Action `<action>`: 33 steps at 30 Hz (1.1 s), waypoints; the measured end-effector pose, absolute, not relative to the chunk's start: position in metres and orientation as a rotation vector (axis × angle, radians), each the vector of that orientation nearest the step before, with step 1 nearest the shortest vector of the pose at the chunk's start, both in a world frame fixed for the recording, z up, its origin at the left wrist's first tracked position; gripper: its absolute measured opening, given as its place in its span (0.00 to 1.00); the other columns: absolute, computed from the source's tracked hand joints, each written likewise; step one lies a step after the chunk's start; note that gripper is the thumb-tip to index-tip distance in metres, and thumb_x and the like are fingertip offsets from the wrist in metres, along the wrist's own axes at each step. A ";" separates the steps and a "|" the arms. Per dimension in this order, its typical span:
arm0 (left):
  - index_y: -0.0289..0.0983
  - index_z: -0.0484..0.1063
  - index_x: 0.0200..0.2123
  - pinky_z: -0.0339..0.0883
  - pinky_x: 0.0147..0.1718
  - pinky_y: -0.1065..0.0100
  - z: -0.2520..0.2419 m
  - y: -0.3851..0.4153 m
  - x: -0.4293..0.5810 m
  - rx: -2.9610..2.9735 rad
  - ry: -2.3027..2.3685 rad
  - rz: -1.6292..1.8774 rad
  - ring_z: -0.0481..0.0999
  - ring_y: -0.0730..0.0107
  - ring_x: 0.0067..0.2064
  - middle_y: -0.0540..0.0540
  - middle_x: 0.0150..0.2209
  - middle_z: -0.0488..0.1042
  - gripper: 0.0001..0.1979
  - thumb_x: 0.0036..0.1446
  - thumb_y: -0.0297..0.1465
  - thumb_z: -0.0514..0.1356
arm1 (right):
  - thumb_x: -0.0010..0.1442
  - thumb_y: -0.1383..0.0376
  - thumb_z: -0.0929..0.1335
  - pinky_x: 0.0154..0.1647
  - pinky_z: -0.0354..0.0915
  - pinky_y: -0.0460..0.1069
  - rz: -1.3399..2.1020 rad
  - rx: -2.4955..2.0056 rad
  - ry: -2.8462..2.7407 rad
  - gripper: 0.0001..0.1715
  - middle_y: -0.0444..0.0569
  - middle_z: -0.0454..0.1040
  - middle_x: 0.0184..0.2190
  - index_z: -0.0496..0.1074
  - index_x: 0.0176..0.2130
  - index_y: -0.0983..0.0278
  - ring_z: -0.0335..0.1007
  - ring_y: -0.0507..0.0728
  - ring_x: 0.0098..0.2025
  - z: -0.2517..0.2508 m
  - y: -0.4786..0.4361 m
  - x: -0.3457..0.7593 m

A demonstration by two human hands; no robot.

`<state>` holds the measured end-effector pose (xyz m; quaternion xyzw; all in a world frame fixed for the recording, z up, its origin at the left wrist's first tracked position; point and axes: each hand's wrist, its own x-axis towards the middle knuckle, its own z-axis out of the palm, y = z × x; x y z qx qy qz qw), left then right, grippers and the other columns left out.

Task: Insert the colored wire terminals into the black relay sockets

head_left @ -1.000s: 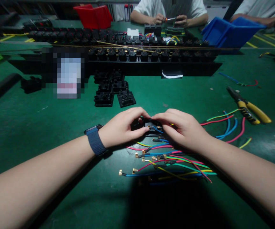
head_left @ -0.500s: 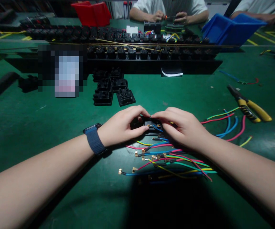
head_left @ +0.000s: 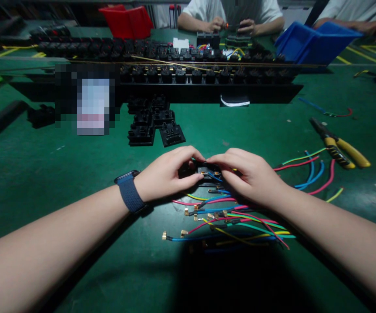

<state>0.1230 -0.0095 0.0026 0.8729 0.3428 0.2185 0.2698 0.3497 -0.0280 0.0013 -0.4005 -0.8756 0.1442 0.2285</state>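
Between my two hands is a small black socket module (head_left: 204, 180) with brass contacts and a short blue wire (head_left: 213, 175) on it. My left hand (head_left: 176, 169), closed, grips its left side with thumb and index finger. My right hand (head_left: 248, 171) is closed at its right side, the fingertips by the blue wire; whether they pinch the wire or only the module is hidden. Below the hands lie several loose wires (head_left: 246, 224) in red, blue, green and yellow, many with brass terminals (head_left: 164, 235). Several similar black modules (head_left: 172, 133) sit just beyond my left hand.
Yellow-handled pliers (head_left: 347, 152) lie at the right beside wire ends. Across the back runs a long black rail (head_left: 260, 92) with rows of black sockets. A red bin (head_left: 125, 21) and a blue bin (head_left: 318, 43) stand behind. Two people's hands (head_left: 216, 24) are at the far side.
Both hands stay almost in place around the black module. The whole view has shifted very slightly; nothing is taken up or let go.
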 end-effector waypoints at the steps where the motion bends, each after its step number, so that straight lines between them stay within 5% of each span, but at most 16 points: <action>1: 0.36 0.67 0.45 0.67 0.40 0.68 0.003 -0.009 0.123 2.354 0.920 0.591 0.72 0.69 0.41 0.47 0.40 0.73 0.14 0.58 0.38 0.58 | 0.60 0.71 0.61 0.40 0.65 0.50 0.400 -1.102 -2.411 0.18 0.49 0.74 0.37 0.72 0.48 0.63 0.69 0.55 0.38 0.001 -0.028 0.350; 33: 0.35 0.67 0.45 0.67 0.42 0.68 0.002 -0.010 0.122 2.349 0.909 0.597 0.72 0.69 0.42 0.46 0.42 0.73 0.15 0.58 0.37 0.58 | 0.60 0.71 0.62 0.40 0.65 0.50 0.386 -1.083 -2.406 0.18 0.50 0.74 0.37 0.73 0.48 0.65 0.69 0.55 0.38 0.002 -0.027 0.350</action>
